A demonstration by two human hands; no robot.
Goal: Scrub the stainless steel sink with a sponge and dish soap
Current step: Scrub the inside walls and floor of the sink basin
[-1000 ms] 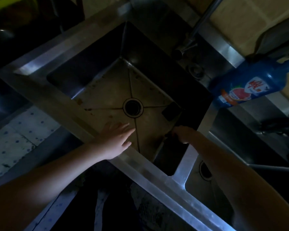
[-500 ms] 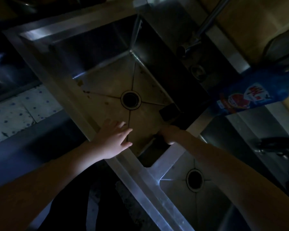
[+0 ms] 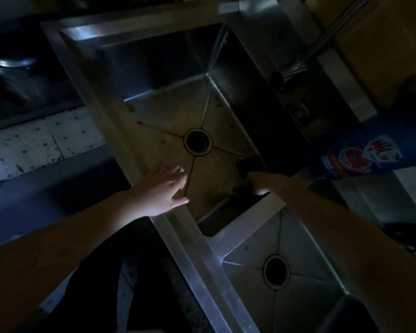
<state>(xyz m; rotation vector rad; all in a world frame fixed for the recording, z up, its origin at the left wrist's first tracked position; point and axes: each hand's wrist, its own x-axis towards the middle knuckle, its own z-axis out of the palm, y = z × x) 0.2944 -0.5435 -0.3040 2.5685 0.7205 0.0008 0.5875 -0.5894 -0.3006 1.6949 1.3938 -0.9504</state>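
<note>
Room dim, light low and uneven. Pale tiled floor (image 3: 34, 143) with small blue dots at left. Tan wall (image 3: 382, 44) upper right. Dark rounded vessel (image 3: 12, 68), possibly a pot, upper left; detail lost in shadow.

Both forearms run bare all the way up from the frame edge, no sleeves, watch or rings showing on the left hand (image 3: 161, 189) or the right hand (image 3: 259, 185), nails short and plain on the fingers (image 3: 181, 200), and dark clothing below.
</note>
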